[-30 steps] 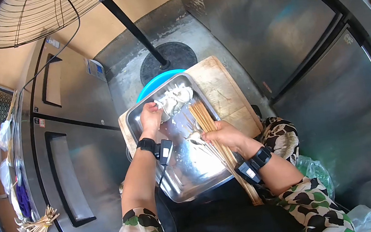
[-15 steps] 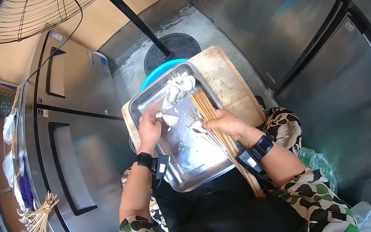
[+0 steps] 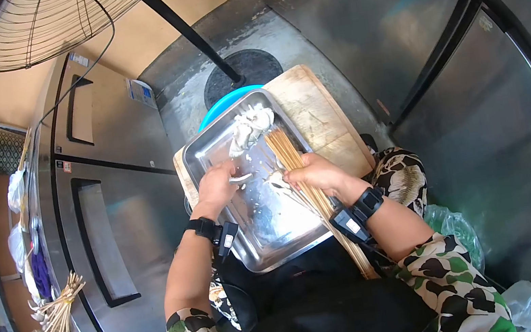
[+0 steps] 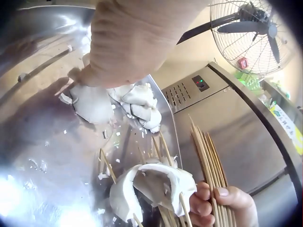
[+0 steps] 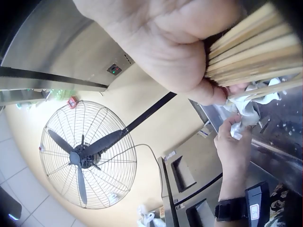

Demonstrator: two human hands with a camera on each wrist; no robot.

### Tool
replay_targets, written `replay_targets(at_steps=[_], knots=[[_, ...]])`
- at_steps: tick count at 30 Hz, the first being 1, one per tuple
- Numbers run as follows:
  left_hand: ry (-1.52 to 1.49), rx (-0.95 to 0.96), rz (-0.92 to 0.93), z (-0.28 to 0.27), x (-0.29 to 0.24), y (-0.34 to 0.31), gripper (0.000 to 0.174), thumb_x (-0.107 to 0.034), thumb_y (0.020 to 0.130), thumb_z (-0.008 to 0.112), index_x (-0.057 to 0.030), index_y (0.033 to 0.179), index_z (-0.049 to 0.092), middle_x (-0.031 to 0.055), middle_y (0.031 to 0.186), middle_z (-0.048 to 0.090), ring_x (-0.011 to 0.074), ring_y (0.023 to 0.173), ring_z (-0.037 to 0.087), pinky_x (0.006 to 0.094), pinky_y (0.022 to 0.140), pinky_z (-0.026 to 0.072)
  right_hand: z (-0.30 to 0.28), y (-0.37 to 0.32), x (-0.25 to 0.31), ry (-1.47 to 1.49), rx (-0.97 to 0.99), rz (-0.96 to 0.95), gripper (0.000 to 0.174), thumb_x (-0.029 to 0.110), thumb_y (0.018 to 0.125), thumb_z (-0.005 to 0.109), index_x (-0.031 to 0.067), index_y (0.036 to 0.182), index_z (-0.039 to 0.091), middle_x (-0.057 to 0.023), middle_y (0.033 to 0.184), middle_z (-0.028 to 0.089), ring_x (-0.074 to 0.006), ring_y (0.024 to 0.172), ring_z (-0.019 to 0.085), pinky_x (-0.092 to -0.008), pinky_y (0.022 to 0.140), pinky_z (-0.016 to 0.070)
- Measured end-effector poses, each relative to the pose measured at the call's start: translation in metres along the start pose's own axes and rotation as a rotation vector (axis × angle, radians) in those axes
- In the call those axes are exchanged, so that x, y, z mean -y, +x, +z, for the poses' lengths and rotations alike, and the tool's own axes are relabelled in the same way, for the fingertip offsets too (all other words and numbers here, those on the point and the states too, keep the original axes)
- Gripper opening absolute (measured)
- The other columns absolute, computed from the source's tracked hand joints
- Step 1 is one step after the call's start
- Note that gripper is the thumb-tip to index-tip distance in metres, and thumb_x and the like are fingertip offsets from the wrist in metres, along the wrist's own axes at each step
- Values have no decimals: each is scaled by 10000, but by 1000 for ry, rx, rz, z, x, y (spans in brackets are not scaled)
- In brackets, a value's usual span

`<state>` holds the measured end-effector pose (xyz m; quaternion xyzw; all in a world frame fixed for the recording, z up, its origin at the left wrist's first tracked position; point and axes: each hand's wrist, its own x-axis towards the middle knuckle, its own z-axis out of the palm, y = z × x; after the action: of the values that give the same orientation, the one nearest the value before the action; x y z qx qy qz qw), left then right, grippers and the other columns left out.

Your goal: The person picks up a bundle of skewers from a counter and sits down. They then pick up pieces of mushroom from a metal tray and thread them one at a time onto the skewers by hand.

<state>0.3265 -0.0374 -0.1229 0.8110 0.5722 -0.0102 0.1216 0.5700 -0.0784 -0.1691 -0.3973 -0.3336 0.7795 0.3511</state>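
My left hand (image 3: 216, 186) pinches a white mushroom piece (image 4: 93, 105) between thumb and fingers, low over the left side of a steel tray (image 3: 256, 253). In my right hand (image 3: 319, 175), at the tray's right side, is a thick bundle of bamboo skewers (image 4: 208, 158), gripped with the tips pointing away from me. Curved white mushroom slices (image 4: 125, 194) threaded on a few skewers sit beside that bundle, on its left. More loose mushroom pieces (image 3: 251, 125) lie heaped in the far end of the tray, with small white crumbs scattered across its bottom.
Under the tray is a wooden board (image 3: 312, 107), with a blue basin (image 3: 229, 105) behind it. A fan pole (image 3: 187, 33) stands beyond. Steel fridges (image 3: 127, 207) flank both sides. At far left hangs a bundle of filled skewers (image 3: 59, 313).
My left hand has come back from the heap at the far end toward the tray's near left with a mushroom piece, now turned edge-on. The right hand keeps its hold on the skewers.
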Motion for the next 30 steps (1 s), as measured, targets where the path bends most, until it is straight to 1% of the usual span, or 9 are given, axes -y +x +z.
replay_targets(at_steps=[1, 4, 7, 10, 14, 17, 20, 24, 30], knots=[[-104, 8, -39, -2, -1, -4, 184, -29, 673, 643, -74, 842, 585, 55, 761, 585, 268, 744, 574, 362, 714, 447, 0, 0, 0, 3, 4, 11, 61, 56, 754, 600, 9, 764, 562, -41, 623, 548, -110, 525, 508, -237, 496, 406], [-877, 162, -194, 33, 38, -1, 100, -75, 809, 596, -73, 906, 569, 31, 820, 614, 133, 731, 579, 250, 647, 468, -1, 0, 0, 12, 15, 30, 51, 50, 766, 614, 13, 759, 579, -33, 629, 551, -104, 536, 515, -230, 515, 415], [-1363, 137, -486, 11, 14, -7, 72, -91, 873, 539, -48, 925, 563, 50, 883, 628, 94, 734, 592, 206, 614, 476, -2, 0, 0, 22, 23, 34, 53, 49, 765, 620, 14, 752, 583, -36, 627, 559, -104, 528, 519, -230, 507, 418], [-1652, 69, -491, -2, -12, -7, 91, -121, 861, 571, -78, 942, 565, 38, 893, 633, 74, 723, 559, 185, 631, 457, -1, -2, 2, 60, 32, 50, 54, 49, 761, 632, 11, 763, 593, -44, 639, 578, -102, 530, 529, -226, 507, 427], [-1752, -56, -479, 7, -21, 4, 84, -116, 855, 586, -88, 912, 532, 50, 903, 631, 79, 695, 547, 184, 597, 452, -1, -4, 4, 124, 69, 40, 74, 54, 753, 652, 7, 785, 605, -52, 658, 597, -98, 542, 541, -214, 508, 433], [-1793, -203, -501, 19, -27, 16, 130, -92, 836, 609, -93, 913, 504, 56, 902, 628, 82, 688, 543, 182, 595, 452, -1, -5, 7, 148, 93, 31, 89, 62, 748, 663, 6, 789, 607, -52, 664, 599, -94, 545, 542, -204, 504, 431], [-1781, -259, -522, 22, -35, 25, 178, -75, 825, 620, -95, 945, 491, 61, 899, 626, 83, 693, 546, 185, 598, 457, 1, -8, 11, 172, 96, 29, 84, 42, 744, 654, 6, 780, 588, -58, 652, 586, -99, 539, 536, -208, 489, 423], [-1791, -284, -503, 23, -43, 29, 305, -82, 821, 629, -114, 1063, 447, 78, 905, 626, 98, 708, 569, 191, 599, 467, 0, -10, 13, 185, 111, 25, 82, 35, 744, 650, 8, 772, 578, -59, 640, 578, -99, 534, 531, -208, 476, 416], [-1688, -353, -396, 18, -56, 26, 625, -67, 827, 615, -156, 1333, 260, 127, 922, 626, 96, 696, 561, 187, 573, 469, 3, -9, 13, 160, 106, 38, 81, 20, 740, 652, 6, 770, 578, -55, 637, 580, -97, 534, 534, -210, 483, 423]])
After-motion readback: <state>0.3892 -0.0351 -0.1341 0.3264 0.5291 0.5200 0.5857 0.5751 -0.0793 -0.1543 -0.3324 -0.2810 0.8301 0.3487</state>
